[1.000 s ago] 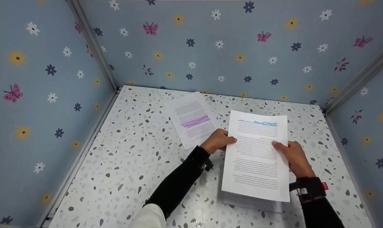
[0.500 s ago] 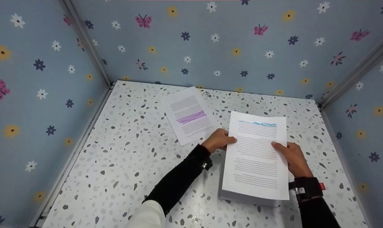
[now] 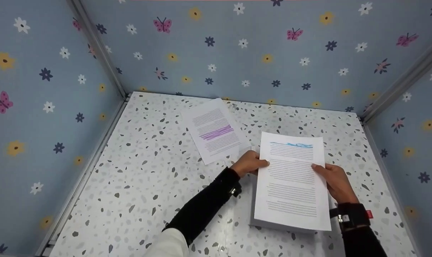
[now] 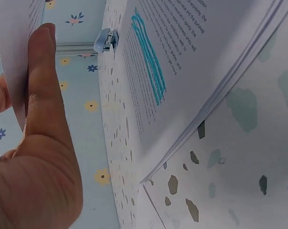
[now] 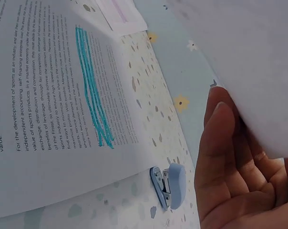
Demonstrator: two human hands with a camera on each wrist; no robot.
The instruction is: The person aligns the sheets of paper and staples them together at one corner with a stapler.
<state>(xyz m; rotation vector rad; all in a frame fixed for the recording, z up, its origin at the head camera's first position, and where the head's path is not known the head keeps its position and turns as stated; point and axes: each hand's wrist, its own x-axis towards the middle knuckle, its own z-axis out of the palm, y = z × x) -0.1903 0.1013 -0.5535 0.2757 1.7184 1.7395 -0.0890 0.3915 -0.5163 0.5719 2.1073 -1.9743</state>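
Note:
Raised above the table, a printed sheet of paper (image 3: 291,185) with blue marker strokes near its top is held between both hands. My left hand (image 3: 250,163) pinches its left edge, thumb on the front and fingers behind. At the right edge, my right hand (image 3: 337,180) grips it the same way. Whether it is one sheet or more I cannot tell. Beneath it lie several stacked printed sheets (image 4: 182,90), the top one crossed by teal marker lines. A small light-blue stapler (image 5: 170,186) stands beyond the stack, hidden in the head view by the raised paper.
Left of the hands, a printed page (image 3: 216,130) with purple marker strokes lies tilted on the speckled table (image 3: 144,153). Blue panels (image 3: 230,46) patterned with flowers and butterflies enclose the table at the back and both sides.
Both hands have brought the raised sheet slightly toward the person and a little right. The grip stays the same. Earlier, the head view shifted slightly.

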